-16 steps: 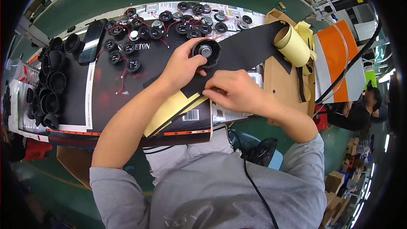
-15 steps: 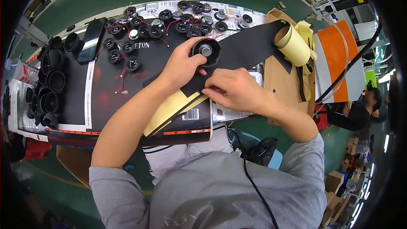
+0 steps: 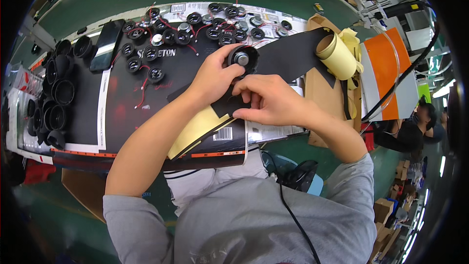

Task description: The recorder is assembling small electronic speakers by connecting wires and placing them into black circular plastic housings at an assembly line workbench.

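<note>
Because your left hand (image 3: 215,76) has its fingers closed around the black cup (image 3: 253,63), just above the middle of the frame, too hard a press of the thumb could push the silver-backed speaker (image 3: 242,58) inside it askew, or tilt the cup out of your hold. Your right hand (image 3: 273,99) is just below, its thumb and forefinger parted near the end of the yellow strips (image 3: 198,129); I cannot tell whether the fingers pinch anything thin. A careless tug there could crease or tear a strip, and if the backing is sticky underneath, it could catch on your skin. The black sheet (image 3: 288,54) seems to run to the yellow roll (image 3: 337,58) at the right of the frame, so dragging it could topple that roll. Loose speakers (image 3: 156,74) lie at the upper left with red wires (image 3: 143,95) trailing; a sweep of your left forearm could snag them.
</note>
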Motion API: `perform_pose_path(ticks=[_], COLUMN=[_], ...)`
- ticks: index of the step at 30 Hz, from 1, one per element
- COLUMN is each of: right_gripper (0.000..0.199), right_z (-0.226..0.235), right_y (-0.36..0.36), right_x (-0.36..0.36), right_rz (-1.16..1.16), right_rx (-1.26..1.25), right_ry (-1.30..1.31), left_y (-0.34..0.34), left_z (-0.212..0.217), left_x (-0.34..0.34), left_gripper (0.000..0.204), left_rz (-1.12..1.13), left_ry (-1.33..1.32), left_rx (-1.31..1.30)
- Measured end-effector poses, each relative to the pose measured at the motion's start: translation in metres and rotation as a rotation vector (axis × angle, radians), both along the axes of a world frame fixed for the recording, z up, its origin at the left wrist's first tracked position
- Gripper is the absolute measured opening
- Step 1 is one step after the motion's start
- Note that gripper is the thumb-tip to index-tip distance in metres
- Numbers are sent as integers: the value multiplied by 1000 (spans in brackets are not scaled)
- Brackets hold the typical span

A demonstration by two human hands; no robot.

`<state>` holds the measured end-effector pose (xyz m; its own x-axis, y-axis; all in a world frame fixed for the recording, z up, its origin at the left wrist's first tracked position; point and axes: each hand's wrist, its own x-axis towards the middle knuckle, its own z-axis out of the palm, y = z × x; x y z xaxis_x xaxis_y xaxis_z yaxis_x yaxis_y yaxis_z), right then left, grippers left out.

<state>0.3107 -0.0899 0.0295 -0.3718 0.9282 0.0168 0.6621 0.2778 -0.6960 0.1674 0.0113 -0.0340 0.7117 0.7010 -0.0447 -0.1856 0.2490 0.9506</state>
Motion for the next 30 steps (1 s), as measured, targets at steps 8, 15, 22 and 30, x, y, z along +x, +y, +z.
perform_pose_path(ticks=[8, 15, 22, 30], right_gripper=[20, 21, 23, 25], right_z=[3, -10, -17, -20], right_y=[16, 23, 28, 22], right_x=[19, 18, 10, 33], right_rz=[-499, -525, -585, -541], right_rx=[-101, 13, 172, 147], right_ry=[146, 65, -1, 257], left_y=[1, -3, -8, -1], left_z=[4, -1, -5, -1], left_x=[-2, -1, 1, 5], left_gripper=[60, 62, 60, 35], left_rz=[-62, -37, 16, 135], left_ry=[-19, -10, -3, -37], left_rx=[-31, 39, 90, -16])
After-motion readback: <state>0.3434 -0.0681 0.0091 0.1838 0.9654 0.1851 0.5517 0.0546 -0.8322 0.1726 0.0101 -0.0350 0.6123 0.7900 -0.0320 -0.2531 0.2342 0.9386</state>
